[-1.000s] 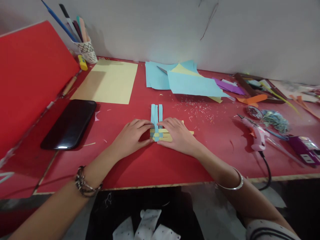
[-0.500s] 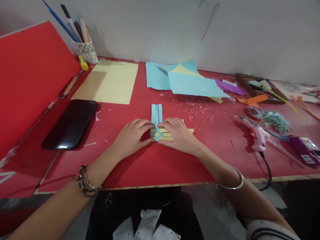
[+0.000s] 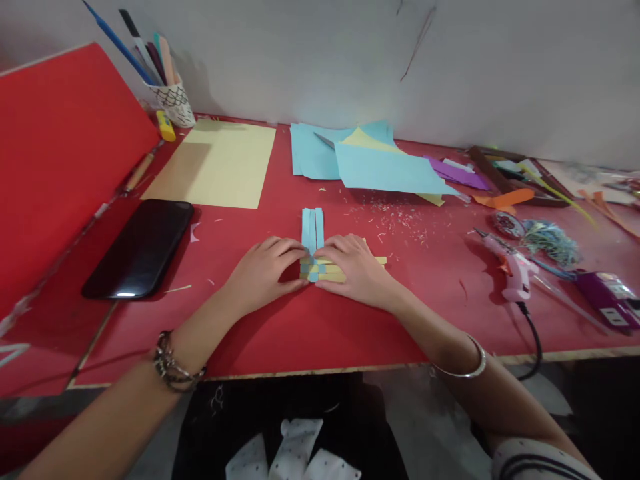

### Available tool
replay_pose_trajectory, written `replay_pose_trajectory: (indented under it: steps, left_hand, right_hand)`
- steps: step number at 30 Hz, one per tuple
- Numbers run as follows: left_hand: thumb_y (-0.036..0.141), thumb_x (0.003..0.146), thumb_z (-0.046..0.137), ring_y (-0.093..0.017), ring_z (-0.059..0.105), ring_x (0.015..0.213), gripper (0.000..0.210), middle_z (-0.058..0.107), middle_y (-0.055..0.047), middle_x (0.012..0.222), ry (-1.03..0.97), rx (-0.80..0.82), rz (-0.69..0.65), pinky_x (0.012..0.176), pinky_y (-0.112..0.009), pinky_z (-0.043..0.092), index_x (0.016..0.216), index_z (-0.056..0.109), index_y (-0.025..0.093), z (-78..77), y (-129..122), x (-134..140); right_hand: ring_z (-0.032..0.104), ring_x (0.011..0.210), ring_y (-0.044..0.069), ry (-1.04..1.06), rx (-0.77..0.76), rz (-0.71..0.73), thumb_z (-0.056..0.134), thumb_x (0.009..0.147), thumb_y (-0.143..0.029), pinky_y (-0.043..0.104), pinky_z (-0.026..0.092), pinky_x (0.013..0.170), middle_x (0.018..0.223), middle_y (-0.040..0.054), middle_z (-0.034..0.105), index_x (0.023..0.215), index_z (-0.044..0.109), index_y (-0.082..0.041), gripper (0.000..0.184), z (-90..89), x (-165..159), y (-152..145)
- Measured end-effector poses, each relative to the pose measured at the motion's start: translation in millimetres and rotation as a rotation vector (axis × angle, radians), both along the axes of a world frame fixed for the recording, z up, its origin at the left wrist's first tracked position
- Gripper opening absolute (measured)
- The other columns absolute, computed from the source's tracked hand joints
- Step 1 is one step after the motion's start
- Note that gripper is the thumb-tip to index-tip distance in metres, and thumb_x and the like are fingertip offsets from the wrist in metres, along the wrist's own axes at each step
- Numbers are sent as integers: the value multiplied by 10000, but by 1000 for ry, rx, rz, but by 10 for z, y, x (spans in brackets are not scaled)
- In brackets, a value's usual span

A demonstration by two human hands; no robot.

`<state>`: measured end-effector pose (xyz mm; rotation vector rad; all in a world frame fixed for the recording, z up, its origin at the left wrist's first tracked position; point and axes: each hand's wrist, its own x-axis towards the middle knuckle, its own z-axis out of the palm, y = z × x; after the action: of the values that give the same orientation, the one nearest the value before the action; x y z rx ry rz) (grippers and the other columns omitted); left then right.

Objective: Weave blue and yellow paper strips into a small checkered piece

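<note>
Light blue paper strips [image 3: 313, 230] run away from me on the red tabletop, crossing yellow paper strips [image 3: 333, 269] that lie sideways. Where they cross, they form a small woven checkered patch [image 3: 313, 269]. My left hand [image 3: 265, 275] has its thumb and fingers closed on the patch's left edge. From the other side, my right hand [image 3: 355, 272] grips the strips, thumb at the near edge and fingers at the far edge. It covers part of the yellow strips, whose ends show beyond it on the right.
At left lie a black phone [image 3: 140, 250] and a cream paper sheet [image 3: 233, 167], with a pen cup [image 3: 175, 103] behind. Blue sheets [image 3: 390, 167] with scissors partly under them are at the back. A pink glue gun [image 3: 515, 270] with its cord and a purple box [image 3: 607, 300] sit at right.
Both hands stay on the woven strips in almost the same pose. The whole view has shifted very slightly; nothing else visibly differs.
</note>
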<state>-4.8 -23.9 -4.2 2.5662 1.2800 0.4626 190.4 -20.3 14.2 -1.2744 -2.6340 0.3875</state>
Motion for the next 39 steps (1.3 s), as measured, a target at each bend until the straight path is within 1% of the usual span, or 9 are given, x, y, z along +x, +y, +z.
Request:
replay_pose_trajectory:
  steps: [4, 6, 9, 13, 16, 20, 26, 30, 39]
  left_hand:
    - [355, 739, 579, -221, 532, 946, 322, 591, -69, 1052, -45, -36, -63, 800, -364, 443, 1017, 566, 191, 7, 21, -61]
    - [320, 754, 557, -210, 539, 937, 270, 597, -67, 1023, -74, -37, -73, 794, -355, 448, 989, 568, 188, -1, 30, -80]
    - [297, 766, 535, -202, 543, 921, 216, 595, -62, 1002, -98, -30, -88, 773, -344, 454, 950, 568, 189, -14, 35, -85]
    - [330, 736, 576, -207, 540, 922, 251, 583, -60, 1019, -80, -24, -89, 771, -349, 454, 948, 569, 195, -12, 26, -77]
    - [336, 728, 589, -209, 536, 928, 267, 573, -61, 1025, -69, -9, -98, 776, -350, 452, 952, 569, 192, -8, 12, -67]
    - [301, 742, 579, -214, 532, 937, 217, 558, -75, 1030, -63, 30, -102, 760, -341, 456, 919, 570, 178, -19, 1, -36]
    - [267, 777, 555, -192, 537, 835, 145, 585, -50, 907, -81, 6, -101, 699, -316, 454, 885, 569, 172, -27, 8, 1]
    - [282, 778, 558, -187, 531, 830, 158, 579, -50, 913, -111, -6, -98, 697, -314, 451, 889, 571, 171, -24, 8, 1]
    - [289, 766, 574, -193, 533, 847, 191, 560, -60, 942, -138, -2, -97, 706, -326, 454, 908, 567, 163, -52, 16, 4]
  right_hand:
    - [469, 979, 221, -37, 66, -14, 553, 749, -411, 462, 190, 975, 1032, 76, 526, 1046, 558, -201, 363, -7, -17, -25]
    - [477, 993, 220, -51, 100, 4, 532, 772, -405, 484, 150, 988, 1068, 80, 523, 1052, 555, -210, 342, -12, -28, -37]
    - [525, 938, 181, -69, 119, 63, 476, 828, -355, 493, 101, 1000, 1039, 54, 557, 1027, 565, -226, 254, -21, -42, -46]
    - [562, 890, 161, -120, 174, 112, 445, 850, -301, 486, 55, 1009, 985, 33, 602, 965, 589, -209, 206, -23, -58, -47]
    - [580, 843, 158, -160, 225, 129, 420, 855, -289, 476, 52, 1009, 950, 32, 624, 933, 603, -197, 219, -17, -71, -48]
    - [589, 784, 144, -158, 263, 127, 389, 862, -270, 471, 43, 1009, 900, 22, 638, 921, 607, -187, 241, -10, -85, -50]
    - [592, 783, 138, -129, 237, 117, 398, 858, -249, 472, 29, 1010, 880, 8, 640, 899, 612, -185, 228, 7, -85, -50]
    - [591, 796, 142, -121, 215, 114, 413, 845, -241, 471, 42, 1009, 901, 14, 638, 912, 610, -185, 216, 15, -80, -53]
    - [585, 811, 154, -115, 191, 119, 417, 829, -222, 476, 113, 989, 936, 29, 635, 935, 600, -198, 213, 29, -78, -66]
